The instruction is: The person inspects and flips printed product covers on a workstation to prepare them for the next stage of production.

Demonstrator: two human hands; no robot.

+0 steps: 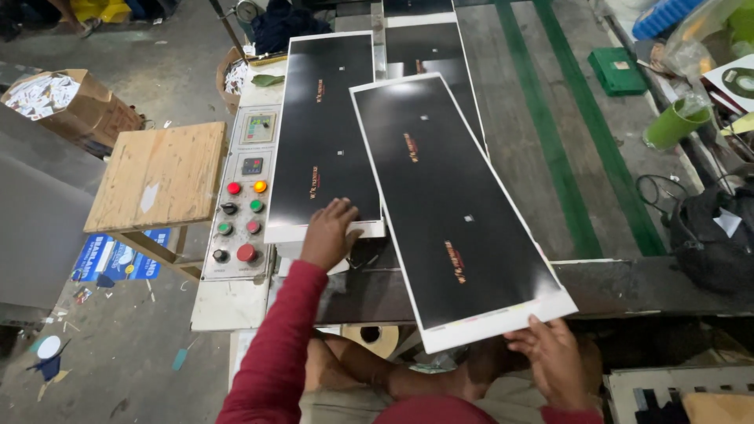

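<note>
1. While the left hand [328,233] is pressing flat, fingers spread and gripping nothing, on the near end of a black printed sheet [326,133], that sheet is lying on the machine bed [534,141].
2. The right hand [552,357] is pinching the white near edge of a second black sheet [452,196], which is lying askew over the first.
3. A control panel [243,196] with coloured buttons is sitting just left of the sheets, beside a wooden stool [161,174].
</note>
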